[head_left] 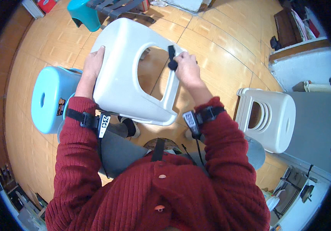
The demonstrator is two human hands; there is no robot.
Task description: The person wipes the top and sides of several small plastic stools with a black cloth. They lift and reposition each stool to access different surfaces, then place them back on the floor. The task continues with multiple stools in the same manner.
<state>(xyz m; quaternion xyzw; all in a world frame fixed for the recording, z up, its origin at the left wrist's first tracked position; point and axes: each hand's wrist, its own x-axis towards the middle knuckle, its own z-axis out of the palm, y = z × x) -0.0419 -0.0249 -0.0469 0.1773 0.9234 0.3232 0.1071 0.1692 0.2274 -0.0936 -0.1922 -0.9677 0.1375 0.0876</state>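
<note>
A white plastic stool [119, 66] is tilted before me, its side with a large arched opening turned to the right. My left hand [94, 61] holds its left edge, thumb on the plastic and the other fingers hidden behind. At the opposite side, my right hand [187, 67] is closed on a small black strap-like item [171, 53] against the stool's leg [170, 86]. Part of that black item is covered by the fingers; what it is exactly, I cannot tell. Whether the right hand also grips the leg is unclear.
Left of me stands a light blue plastic stool [45, 92] with a sticker. Several nested white stools [285, 124] are at the right, beside a grey panel [313, 124]. Ahead are a teal stool [81, 11] and a dark slatted chair [113, 7] on the tiled floor [211, 49].
</note>
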